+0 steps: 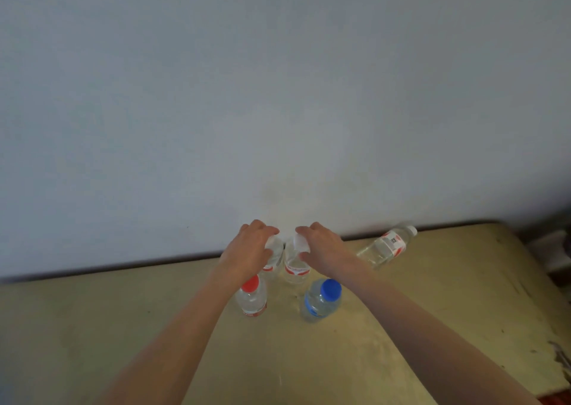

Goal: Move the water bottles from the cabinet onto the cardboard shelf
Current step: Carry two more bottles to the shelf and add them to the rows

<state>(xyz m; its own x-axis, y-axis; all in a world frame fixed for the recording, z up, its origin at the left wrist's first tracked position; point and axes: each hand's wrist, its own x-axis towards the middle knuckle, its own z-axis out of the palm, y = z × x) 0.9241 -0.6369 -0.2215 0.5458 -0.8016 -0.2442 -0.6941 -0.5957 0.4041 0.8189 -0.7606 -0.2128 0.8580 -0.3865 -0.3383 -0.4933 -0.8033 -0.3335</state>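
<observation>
Pale wall (278, 95) rises behind the yellowish counter (432, 312) where I work. My left grip (251, 248) curls over the top of one upright bottle (273, 258), my right grip (321, 250) over its neighbour (295, 265), both closed on them. Nearer me stand a red-capped bottle (251, 296) and a blue-capped bottle (323, 299). Off right, another bottle (387, 245) lies on its side by the wall.

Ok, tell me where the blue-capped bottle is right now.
In the head view the blue-capped bottle stands upright on the tan surface, right of the red-capped bottle and just under the right hand's forearm.
</observation>
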